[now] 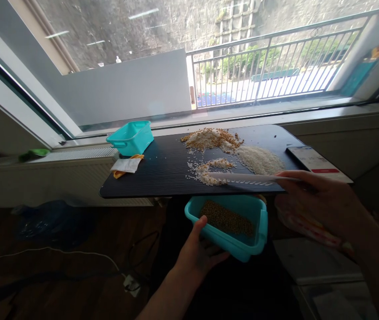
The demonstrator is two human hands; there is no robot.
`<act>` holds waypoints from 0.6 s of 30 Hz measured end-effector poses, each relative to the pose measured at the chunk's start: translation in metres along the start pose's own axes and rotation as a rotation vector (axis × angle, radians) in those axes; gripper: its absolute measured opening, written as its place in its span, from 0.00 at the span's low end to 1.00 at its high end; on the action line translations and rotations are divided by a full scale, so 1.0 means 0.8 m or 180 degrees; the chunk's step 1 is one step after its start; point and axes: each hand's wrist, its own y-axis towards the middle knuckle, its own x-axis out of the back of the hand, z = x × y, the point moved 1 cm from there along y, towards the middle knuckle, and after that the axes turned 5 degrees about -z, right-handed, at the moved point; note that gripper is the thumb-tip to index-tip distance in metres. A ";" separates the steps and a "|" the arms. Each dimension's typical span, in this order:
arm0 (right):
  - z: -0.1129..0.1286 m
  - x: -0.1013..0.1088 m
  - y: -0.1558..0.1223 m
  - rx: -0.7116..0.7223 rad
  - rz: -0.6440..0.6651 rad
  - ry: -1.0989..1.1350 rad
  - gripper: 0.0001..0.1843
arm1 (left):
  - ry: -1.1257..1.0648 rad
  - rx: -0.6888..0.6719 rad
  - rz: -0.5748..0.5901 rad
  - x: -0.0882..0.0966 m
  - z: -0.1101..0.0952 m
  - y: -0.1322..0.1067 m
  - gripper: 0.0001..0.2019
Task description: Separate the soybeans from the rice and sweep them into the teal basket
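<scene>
My left hand (199,249) grips a turquoise plastic tub (262,231) from below, its thumb over the near left rim. Brownish beans or grains (225,218) cover part of the tub's floor, just under the table's front edge. In my right hand (322,195) is a long white flat strip (245,178) with a notched lower edge; I cannot tell its exact kind. The strip's far end touches a small scattering of white rice (205,173) mixed with yellowish grains. Behind it lie a mixed heap of rice and tan grains (209,138) and a pile of white rice (261,160).
On the dark tabletop (162,178), a second turquoise tub (136,138) stands at the back left, by a folded white and orange cloth or packet (127,165). A phone (316,162) lies at the right. Beyond are a radiator (82,169) and window.
</scene>
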 end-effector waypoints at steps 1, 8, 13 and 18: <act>-0.003 0.004 -0.002 -0.0023 -0.0005 -0.0085 0.23 | -0.0006 -0.0001 -0.0018 0.000 0.000 -0.001 0.32; -0.023 0.022 -0.027 -0.0189 -0.0381 -0.0413 0.20 | -0.0128 0.0058 0.0075 0.005 0.003 0.004 0.33; -0.022 0.023 -0.054 -0.0456 -0.0403 -0.0225 0.17 | -0.0115 0.0027 0.0047 0.003 0.006 0.003 0.33; -0.012 0.010 -0.072 -0.0573 -0.0756 -0.0103 0.13 | -0.0099 -0.0123 -0.0028 0.004 0.009 0.000 0.30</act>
